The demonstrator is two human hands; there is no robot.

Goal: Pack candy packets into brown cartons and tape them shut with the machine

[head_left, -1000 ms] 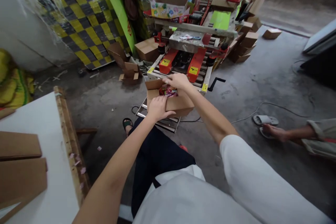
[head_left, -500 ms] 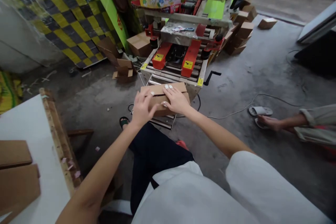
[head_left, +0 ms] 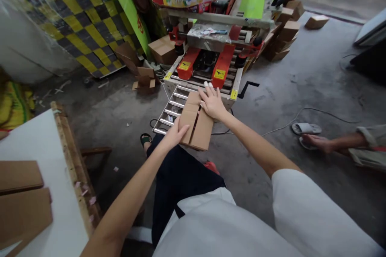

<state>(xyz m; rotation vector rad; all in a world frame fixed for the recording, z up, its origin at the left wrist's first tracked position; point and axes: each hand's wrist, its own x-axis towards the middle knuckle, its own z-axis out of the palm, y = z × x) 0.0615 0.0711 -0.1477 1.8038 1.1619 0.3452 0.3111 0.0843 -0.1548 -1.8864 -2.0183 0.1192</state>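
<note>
Left of the left hand (head_left: 175,131), two brown cartons (head_left: 25,213) sit on a white tabletop (head_left: 39,136). Beyond that hand are an open carton (head_left: 146,80), a lime-green panel (head_left: 132,16) and a plastic-wrapped yellow-and-grey checkered stack (head_left: 87,20). Right of the right hand (head_left: 212,104), a grey cable (head_left: 286,118) crosses the floor near a pale slipper (head_left: 297,128) and another person's foot (head_left: 316,142); farther off lies a lone carton (head_left: 316,21).

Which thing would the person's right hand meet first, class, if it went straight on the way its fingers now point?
Probably the near end of the machine with two red bars, towards which the right hand's fingers point. Their height relative to it is unclear, so they might pass over instead.
</note>
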